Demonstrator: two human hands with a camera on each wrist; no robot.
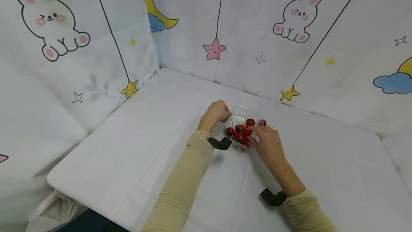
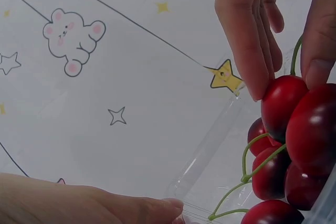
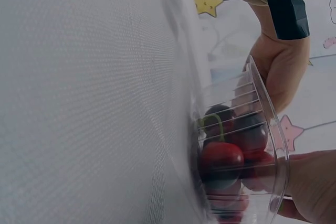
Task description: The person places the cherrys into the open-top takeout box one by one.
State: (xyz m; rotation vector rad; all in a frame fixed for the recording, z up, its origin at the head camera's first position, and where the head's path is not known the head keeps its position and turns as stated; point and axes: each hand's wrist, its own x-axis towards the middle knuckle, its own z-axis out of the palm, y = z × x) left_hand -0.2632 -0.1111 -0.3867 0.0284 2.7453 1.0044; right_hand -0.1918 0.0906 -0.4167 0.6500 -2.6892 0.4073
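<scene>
A clear plastic box (image 3: 281,145) on the table holds several dark red cherries (image 1: 239,137), some with green stems. My left hand (image 1: 219,111) is at the box's left side; in the left wrist view its thumb and fingers pinch the rim. From the right, my right hand (image 1: 267,140) reaches into the box. Its thumb and fingertips pinch a cherry (image 2: 283,103) on top of the pile, clearly seen in the left wrist view. Below that cherry lie other cherries, partly hidden behind it. In the right wrist view the box wall stands between the camera and the fruit.
The white tabletop (image 1: 135,142) spreads around the box. A white curtain (image 1: 190,13) with rabbits, stars and clouds hangs behind and to the left. Another cherry (image 1: 262,122) shows at the box's right side. Black cameras (image 1: 273,197) are strapped on both wrists.
</scene>
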